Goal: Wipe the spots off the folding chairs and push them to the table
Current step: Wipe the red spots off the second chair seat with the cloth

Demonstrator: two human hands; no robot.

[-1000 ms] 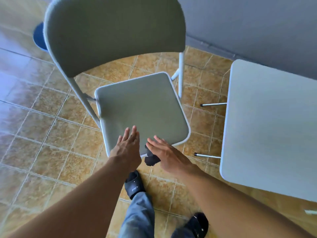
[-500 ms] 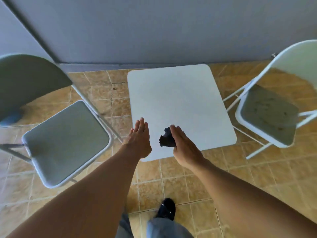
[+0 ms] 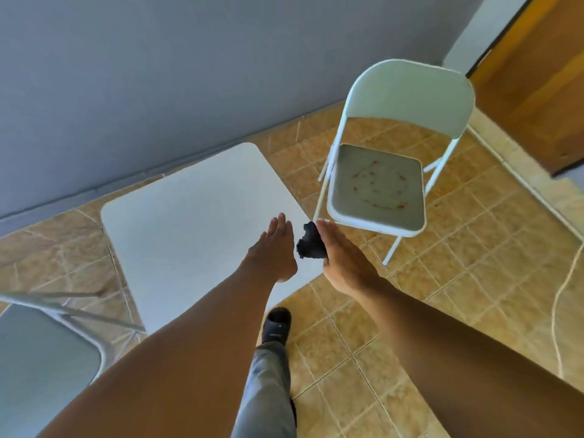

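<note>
Spotted folding chair sits ahead-right, nearer the right hand, seemingly pinching the dark cloth; left hand flat, empty.

Two pale green folding chairs with white metal frames: one upright with red spots scattered over its seat, one cut off at the lower left edge. One white square-topped counter. One small dark crumpled cloth. Two bare hands, left and right. One black slipper.
</note>
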